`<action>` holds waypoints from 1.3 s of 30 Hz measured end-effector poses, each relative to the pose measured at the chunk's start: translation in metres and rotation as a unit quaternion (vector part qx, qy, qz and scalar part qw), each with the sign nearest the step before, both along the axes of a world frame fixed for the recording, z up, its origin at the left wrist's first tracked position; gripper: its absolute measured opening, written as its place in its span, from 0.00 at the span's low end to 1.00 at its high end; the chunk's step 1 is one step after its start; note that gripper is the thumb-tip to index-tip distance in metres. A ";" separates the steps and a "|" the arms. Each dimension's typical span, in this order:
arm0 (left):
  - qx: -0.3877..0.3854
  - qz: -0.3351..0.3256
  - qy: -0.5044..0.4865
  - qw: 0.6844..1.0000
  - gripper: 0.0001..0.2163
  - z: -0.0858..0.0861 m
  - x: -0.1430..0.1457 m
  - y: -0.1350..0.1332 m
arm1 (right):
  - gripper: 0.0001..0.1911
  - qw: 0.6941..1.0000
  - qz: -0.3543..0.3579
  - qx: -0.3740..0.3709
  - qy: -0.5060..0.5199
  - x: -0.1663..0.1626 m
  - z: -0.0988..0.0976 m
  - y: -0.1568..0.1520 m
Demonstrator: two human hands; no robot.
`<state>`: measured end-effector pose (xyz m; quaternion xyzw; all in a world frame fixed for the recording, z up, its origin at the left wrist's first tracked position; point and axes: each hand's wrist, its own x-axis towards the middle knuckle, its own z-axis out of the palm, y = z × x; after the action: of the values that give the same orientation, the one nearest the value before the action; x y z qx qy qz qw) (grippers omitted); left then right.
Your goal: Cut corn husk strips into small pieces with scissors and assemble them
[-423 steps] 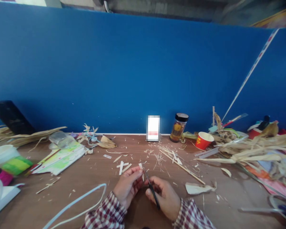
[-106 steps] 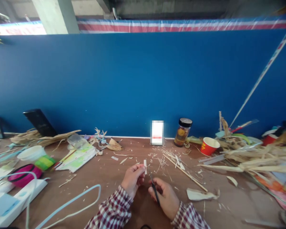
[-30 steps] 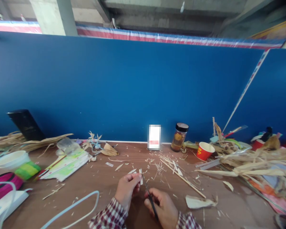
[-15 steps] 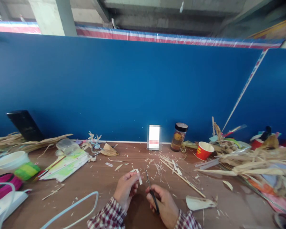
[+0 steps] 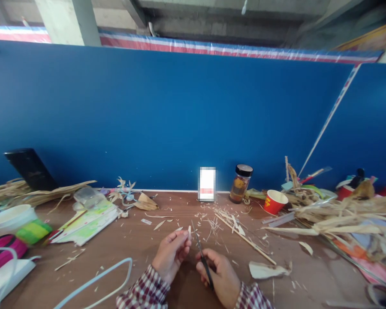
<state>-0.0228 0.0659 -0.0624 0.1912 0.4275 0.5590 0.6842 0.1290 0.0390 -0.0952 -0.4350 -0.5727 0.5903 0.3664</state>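
Between the thumb and fingers of my left hand (image 5: 172,252) is pinched a small pale strip (image 5: 189,233), its tip pointing up; it looks like a piece of dried husk. My right hand (image 5: 220,272) grips a pair of dark scissors (image 5: 204,262) by the handles, blades pointing up and away from me. The blade tips are close to the strip's right side, apart from it. Thin pale straw slivers (image 5: 214,229) and a long thin stick (image 5: 247,238) lie on the brown table (image 5: 141,253) beyond my right hand.
A lidded jar (image 5: 240,184) and a red paper cup (image 5: 275,201) stand at the back. Dried husks (image 5: 334,219) heap up on the right. To the left lie a green-stained paper (image 5: 86,223), a pink pouch (image 5: 6,253) and a pale blue cable (image 5: 99,274).
My left hand has turned the pale strip from slanting downward to upright. The scissors have shifted slightly left and still point away from me.
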 end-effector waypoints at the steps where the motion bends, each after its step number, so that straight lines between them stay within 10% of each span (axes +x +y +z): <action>1: -0.001 0.004 -0.007 1.000 0.05 0.000 0.000 0.000 | 0.14 1.000 0.001 0.002 0.000 0.000 0.001 0.000; 39: -0.007 0.027 0.105 0.994 0.14 -0.004 0.002 0.001 | 0.10 0.990 0.028 0.091 -0.108 0.000 0.005 -0.004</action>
<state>-0.0210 0.0669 -0.0665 0.2324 0.5060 0.5509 0.6216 0.1295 0.0350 -0.0898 -0.4444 -0.6725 0.4952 0.3241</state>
